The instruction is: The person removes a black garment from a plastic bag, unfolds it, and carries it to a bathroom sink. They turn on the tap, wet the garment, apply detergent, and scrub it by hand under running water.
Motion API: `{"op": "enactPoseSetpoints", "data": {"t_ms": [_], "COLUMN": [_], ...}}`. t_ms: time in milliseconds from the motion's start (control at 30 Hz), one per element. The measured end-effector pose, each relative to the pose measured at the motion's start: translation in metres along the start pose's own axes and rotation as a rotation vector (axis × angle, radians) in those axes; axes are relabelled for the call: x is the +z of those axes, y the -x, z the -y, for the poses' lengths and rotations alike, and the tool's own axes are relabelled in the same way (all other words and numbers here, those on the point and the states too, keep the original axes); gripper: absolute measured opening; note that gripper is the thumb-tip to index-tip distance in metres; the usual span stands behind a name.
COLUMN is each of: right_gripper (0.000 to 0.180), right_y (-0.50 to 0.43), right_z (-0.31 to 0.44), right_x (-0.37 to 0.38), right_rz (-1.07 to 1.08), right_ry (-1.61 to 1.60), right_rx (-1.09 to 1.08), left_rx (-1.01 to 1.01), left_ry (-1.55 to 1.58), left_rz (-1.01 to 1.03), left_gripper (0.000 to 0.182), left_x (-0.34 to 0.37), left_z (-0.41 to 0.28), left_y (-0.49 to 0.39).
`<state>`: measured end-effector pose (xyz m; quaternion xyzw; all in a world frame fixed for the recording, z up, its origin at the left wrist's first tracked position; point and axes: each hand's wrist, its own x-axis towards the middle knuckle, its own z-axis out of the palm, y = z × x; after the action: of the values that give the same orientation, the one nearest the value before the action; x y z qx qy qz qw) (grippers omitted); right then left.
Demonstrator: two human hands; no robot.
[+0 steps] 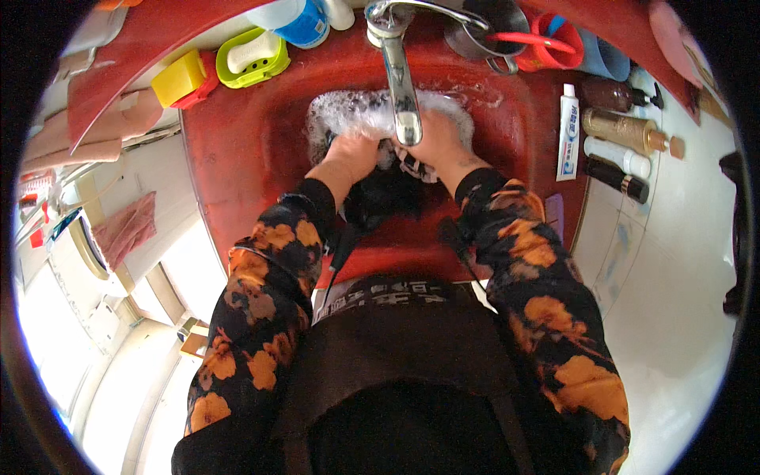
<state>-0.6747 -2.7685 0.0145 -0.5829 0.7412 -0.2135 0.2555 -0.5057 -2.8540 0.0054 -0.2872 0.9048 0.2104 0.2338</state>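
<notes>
Both of my hands are down in a red sink basin (237, 154), among white soap suds (347, 107). A wet black cloth (386, 199) with some pale markings lies bunched between and below them. My left hand (355, 155) is closed on the cloth's left side, its fingertips lost in foam. On the other side, my right hand (438, 142) grips the cloth near the pale-marked part. The chrome faucet (402, 89) reaches over the basin between my hands and hides part of the right one. Loose dark straps hang over the basin's front edge.
Left of the faucet sit a yellow sponge (178, 77), a green soap dish (261, 76) with white soap and a blue container (309, 27). To the right are a metal mug (484, 35), a red cup (552, 44), a toothpaste tube (568, 133) and several bottles (620, 127).
</notes>
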Motion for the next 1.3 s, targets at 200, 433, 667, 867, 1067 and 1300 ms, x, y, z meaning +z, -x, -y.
{"op": "enactPoseSetpoints", "data": {"t_ms": [200, 433, 667, 867, 1067, 1300], "right_gripper": [0.047, 0.049, 0.048, 0.029, 0.024, 0.028], "right_y": [0.010, 0.087, 0.068, 0.019, 0.000, 0.070], "right_z": [0.052, 0.050, 0.029, 0.003, 0.038, 0.057], "right_x": [-0.052, -0.015, 0.037, 0.022, -0.037, -0.050], "right_rz": [0.206, -0.113, -0.112, -0.035, 0.064, 0.108], "right_ry": [-0.312, -0.222, 0.210, 0.144, -0.099, -0.179], "right_rx": [-0.051, -0.052, -0.077, -0.052, -0.211, -0.391], "left_rx": [-0.055, -0.224, 0.008, 0.074, -0.306, -0.260], "left_ry": [0.915, 0.199, -0.121, -0.032, 1.425, 0.319], "left_rz": [-0.296, 0.177, 0.081, 0.093, -0.003, 0.212], "left_gripper": [0.034, 0.057, 0.070, 0.058, 0.042, 0.066], "left_x": [-0.009, -0.058, -0.001, -0.016, -0.029, -0.015], "left_z": [0.038, -0.032, -0.031, -0.005, 0.041, 0.005], "left_y": [0.011, 0.088, 0.063, 0.023, -0.016, 0.042]}}
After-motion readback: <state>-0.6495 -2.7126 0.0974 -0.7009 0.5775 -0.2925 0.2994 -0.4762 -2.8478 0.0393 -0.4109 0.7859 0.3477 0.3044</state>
